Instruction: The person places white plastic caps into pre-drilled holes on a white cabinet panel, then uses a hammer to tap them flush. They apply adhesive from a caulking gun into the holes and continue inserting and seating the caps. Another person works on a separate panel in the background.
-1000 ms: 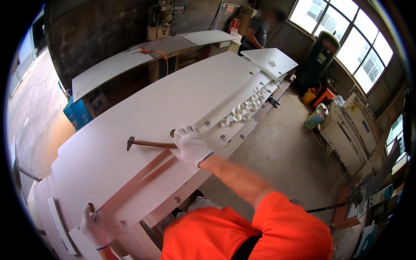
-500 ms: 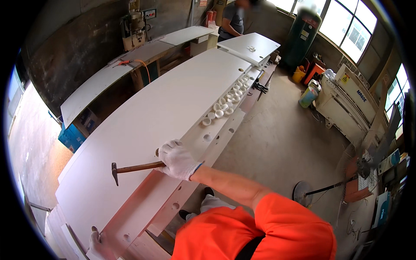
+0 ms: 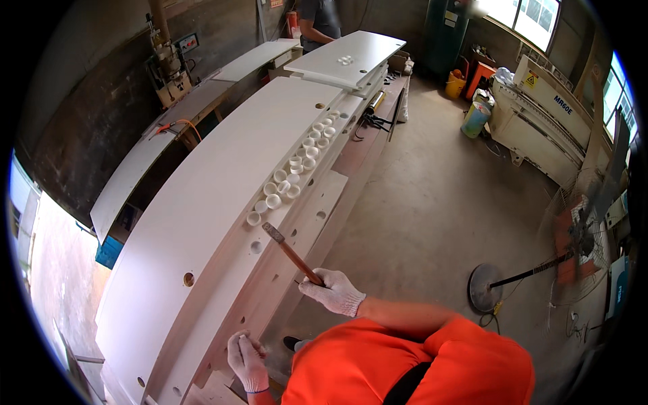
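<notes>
My right hand [image 3: 332,291], in a white knit glove, grips a hammer [image 3: 297,260] by its wooden handle. The hammer's head points up and left, over the stepped edge of the stacked white panels. My left hand [image 3: 247,363], also gloved, is at the near side of the lower panel, its fingers drawn together; whatever they may hold is hidden. A large white board [image 3: 223,155] with round holes lies on top of the stack. Along its right side, several white round caps [image 3: 273,201] sit in a row on the ledge below.
A smaller white board [image 3: 351,57] lies at the far end, with a person [image 3: 318,27] behind it. Long white panels [image 3: 155,145] rest on a bench at left. To the right stand a fan with a round base [image 3: 484,289], a large machine [image 3: 547,121] and a bucket [image 3: 476,120].
My right hand has drawn back to the right with the hammer, whose head now points away from me. My left hand has moved right from the board's near left end. The view has shifted.
</notes>
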Demonstrator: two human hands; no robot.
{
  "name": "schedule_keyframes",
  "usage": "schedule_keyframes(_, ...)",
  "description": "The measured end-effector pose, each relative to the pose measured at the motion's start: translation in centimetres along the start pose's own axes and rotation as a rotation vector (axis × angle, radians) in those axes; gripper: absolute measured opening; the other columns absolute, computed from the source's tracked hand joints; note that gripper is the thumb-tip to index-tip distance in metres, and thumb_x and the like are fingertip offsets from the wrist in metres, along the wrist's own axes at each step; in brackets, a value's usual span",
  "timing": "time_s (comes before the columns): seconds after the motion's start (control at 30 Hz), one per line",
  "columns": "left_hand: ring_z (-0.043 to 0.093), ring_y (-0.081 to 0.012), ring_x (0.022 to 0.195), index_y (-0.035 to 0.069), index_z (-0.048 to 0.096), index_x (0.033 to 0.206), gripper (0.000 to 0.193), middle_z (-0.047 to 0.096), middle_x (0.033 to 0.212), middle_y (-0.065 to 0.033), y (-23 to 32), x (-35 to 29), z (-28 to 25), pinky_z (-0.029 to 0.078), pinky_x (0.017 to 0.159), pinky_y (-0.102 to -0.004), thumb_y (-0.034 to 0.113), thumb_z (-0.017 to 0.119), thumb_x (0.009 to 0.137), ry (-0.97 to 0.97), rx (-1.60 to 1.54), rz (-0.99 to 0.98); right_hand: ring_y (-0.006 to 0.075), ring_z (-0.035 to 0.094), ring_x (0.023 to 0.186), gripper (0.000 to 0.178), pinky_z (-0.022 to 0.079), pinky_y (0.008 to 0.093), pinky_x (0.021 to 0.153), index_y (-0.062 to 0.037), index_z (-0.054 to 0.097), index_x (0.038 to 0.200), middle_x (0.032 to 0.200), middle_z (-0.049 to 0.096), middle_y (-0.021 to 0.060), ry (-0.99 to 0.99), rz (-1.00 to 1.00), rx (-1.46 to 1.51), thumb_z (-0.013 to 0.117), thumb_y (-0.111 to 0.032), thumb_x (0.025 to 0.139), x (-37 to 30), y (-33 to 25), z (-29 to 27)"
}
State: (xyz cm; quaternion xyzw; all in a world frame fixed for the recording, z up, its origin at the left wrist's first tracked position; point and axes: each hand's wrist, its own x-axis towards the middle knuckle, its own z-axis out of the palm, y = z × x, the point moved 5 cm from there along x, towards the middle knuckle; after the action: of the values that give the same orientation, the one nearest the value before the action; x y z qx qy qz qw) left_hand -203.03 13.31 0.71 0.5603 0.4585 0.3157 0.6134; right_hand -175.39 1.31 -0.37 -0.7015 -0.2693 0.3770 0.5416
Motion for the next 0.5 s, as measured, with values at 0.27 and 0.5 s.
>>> schedule_keyframes(0.27,0.074,-0.0230,0.088,-0.003,0.067,0.125,0.028,0.073,0.102,-0.0127,-4.0,2.9,29.7,0.064,0.077,-0.0365,0.022,0.061,0.114,-0.407,-0.240,-0.410,0.0178,0.068,0.087,0.039,0.055,0.0355,0.083,-0.0017,0.076,0.115,0.094,0.075,0.0098,0.077,0.217,-0.001,0.076,-0.039,0.103,-2.6,6.5,-18.5)
schedule_keyframes(0.5,0.075,-0.0305,0.102,-0.002,0.061,0.127,0.023,0.073,0.113,-0.0148,-5.3,7.4,48.6,0.065,0.090,-0.0454,0.016,0.054,0.116,-0.646,-0.341,-0.569,0.0151,0.074,0.101,0.038,0.057,0.0320,0.094,-0.0010,0.078,0.123,0.109,0.082,0.0092,0.230,0.269,0.106,0.078,-0.032,0.101,3.5,6.6,-28.6)
